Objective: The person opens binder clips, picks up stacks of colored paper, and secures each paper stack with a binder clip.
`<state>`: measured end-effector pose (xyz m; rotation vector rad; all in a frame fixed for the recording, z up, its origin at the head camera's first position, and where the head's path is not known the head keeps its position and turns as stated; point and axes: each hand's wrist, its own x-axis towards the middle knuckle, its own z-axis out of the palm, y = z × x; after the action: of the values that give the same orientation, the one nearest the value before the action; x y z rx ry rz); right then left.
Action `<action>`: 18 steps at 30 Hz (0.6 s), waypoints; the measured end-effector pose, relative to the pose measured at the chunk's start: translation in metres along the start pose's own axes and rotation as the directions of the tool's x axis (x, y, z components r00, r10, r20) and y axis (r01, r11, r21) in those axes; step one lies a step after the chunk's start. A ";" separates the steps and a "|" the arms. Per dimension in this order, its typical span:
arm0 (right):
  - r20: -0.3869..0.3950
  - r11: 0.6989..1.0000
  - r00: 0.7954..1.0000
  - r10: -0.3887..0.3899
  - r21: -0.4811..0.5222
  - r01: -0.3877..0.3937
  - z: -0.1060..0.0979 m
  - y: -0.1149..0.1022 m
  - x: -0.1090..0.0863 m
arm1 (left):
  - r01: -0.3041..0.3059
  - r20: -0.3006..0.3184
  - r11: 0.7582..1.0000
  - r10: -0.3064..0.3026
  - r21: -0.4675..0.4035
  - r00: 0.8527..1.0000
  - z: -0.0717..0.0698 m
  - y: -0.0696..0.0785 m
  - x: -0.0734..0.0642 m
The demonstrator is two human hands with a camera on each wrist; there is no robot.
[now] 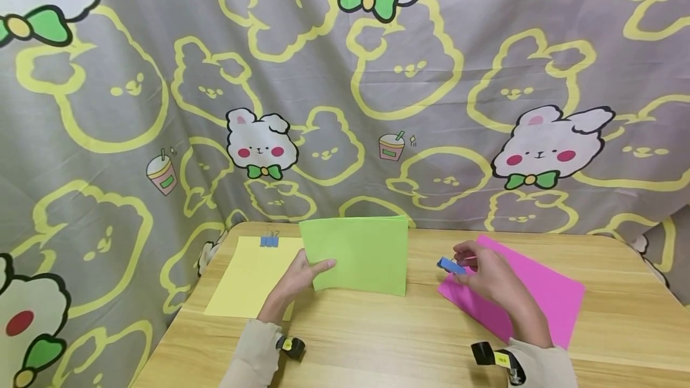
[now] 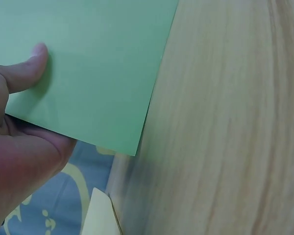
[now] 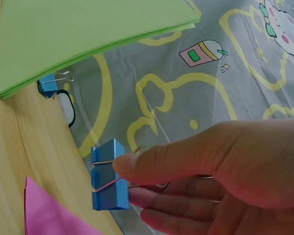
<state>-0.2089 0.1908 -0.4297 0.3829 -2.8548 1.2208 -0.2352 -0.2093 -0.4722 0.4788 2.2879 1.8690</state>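
My left hand (image 1: 298, 275) grips the left edge of a stack of green paper (image 1: 363, 253), with the thumb flat on its near face. The stack stands upright, facing me, over the middle of the table. My right hand (image 1: 493, 275) pinches a blue binder clip (image 1: 450, 266) by its wire handles. In the right wrist view, the held binder clip (image 3: 109, 181) shows its blue body beyond the thumb, apart from the green paper (image 3: 83, 39). Pink paper (image 1: 555, 298) lies at an angle on the table beneath my right hand.
Yellow paper (image 1: 242, 280) lies at the left of the wooden table (image 1: 366, 340), with another blue binder clip (image 1: 269, 241) at its far edge. A grey curtain (image 1: 334, 88) with cartoon prints hangs behind the table. Each wrist wears a small black camera.
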 end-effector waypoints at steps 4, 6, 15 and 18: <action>-0.035 1.000 0.999 -0.009 0.015 0.010 -0.001 -0.002 -0.001 | -0.012 -0.006 1.000 0.012 0.019 1.000 0.001 -0.001 0.001; -0.058 0.999 0.998 -0.009 0.033 0.011 -0.001 -0.002 -0.002 | -0.009 -0.009 1.000 0.009 0.024 1.000 0.001 -0.002 0.001; -0.108 0.994 0.994 0.009 0.109 0.003 -0.002 -0.002 -0.003 | 0.009 0.013 1.000 -0.009 0.011 1.000 0.002 -0.004 0.002; -0.093 0.991 0.995 0.020 0.134 -0.008 -0.003 -0.001 -0.004 | 0.002 0.032 1.000 -0.003 0.010 0.999 0.003 -0.004 0.002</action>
<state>-0.2052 0.1933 -0.4270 0.2993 -2.7109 1.3970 -0.2372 -0.2069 -0.4769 0.5036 2.2777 1.8357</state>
